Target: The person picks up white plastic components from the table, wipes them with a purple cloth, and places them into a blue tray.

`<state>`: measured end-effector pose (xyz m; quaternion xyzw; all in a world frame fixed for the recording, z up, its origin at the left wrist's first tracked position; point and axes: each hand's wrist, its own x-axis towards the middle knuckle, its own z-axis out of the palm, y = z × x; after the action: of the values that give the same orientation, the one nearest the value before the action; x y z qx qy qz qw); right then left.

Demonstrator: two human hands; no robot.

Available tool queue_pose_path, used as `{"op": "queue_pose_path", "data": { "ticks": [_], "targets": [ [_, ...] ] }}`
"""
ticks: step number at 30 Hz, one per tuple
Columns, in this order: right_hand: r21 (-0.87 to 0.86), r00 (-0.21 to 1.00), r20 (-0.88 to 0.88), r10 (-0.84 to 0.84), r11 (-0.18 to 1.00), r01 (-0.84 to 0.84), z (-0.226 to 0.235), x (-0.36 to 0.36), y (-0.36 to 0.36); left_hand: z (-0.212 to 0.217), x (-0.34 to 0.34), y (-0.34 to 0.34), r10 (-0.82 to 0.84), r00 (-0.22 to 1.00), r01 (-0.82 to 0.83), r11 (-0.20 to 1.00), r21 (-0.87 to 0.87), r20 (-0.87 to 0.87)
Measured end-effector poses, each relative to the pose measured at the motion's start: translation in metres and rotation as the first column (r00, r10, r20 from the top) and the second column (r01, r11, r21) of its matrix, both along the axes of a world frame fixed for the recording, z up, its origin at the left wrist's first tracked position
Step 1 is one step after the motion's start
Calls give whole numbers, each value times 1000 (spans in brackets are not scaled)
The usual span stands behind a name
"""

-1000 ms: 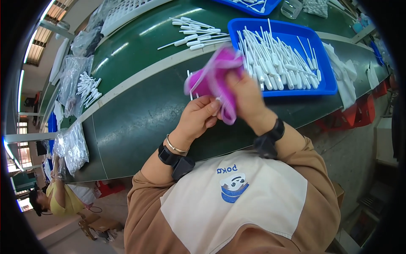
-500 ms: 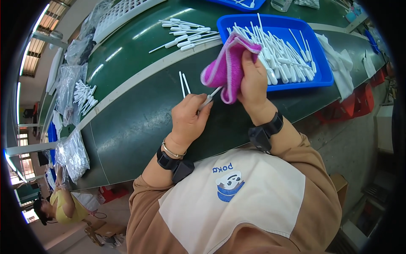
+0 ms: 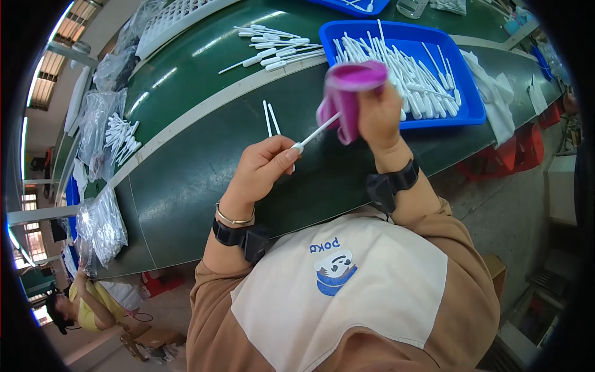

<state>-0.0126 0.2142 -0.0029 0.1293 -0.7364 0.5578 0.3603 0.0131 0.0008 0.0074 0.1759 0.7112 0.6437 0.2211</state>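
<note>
In my left hand [image 3: 260,166], closed with the thumb pressing on top, is a white plastic dropper pipette [image 3: 317,132]. Its thin stem points up and right, and the tip end reaches the magenta cloth [image 3: 350,93]. My right hand [image 3: 380,118], smeared by motion, grips that cloth, which hangs in folds below the fingers. Two more white stems [image 3: 270,116] stick up just beyond my left knuckles; whether the left hand holds them too, I cannot tell. Past my right hand, a blue tray [image 3: 477,102] carries a heap of similar pipettes [image 3: 415,80].
Several loose pipettes [image 3: 269,46] lie across the pale strip at the back of the green table [image 3: 180,198]. Another small pile [image 3: 121,139] is at left beside clear plastic bags [image 3: 108,226]. A white cloth [image 3: 496,93] lies right of the tray. A person [image 3: 93,304] is at lower left.
My left hand has shifted left and my right hand slightly right, widening the gap between them. More of the pipette's stem shows outside the cloth now.
</note>
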Motion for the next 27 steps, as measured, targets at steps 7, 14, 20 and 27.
{"op": "queue_pose_path", "data": {
  "ticks": [7, 14, 20, 27],
  "targets": [
    [-808, 934, 147, 325, 584, -76, 9, -13, 3, 4, -4, -14, 121, 990, -125, 991, 55, 72],
    [-729, 506, 272, 819, 518, -446, -2, 10, -25, -3, -3, -3, 107, 979, -147, 961, 236, 175],
    [-592, 439, 335, 834, 549, -590, -6, 31, -51, -14, 7, 17, 71, 884, -298, 847, 441, 463],
    [-574, 641, 350, 682, 698, -429, -14, 33, -61, -36, 11, 28, 457, 886, -394, 829, 398, -75]
  ]
}}
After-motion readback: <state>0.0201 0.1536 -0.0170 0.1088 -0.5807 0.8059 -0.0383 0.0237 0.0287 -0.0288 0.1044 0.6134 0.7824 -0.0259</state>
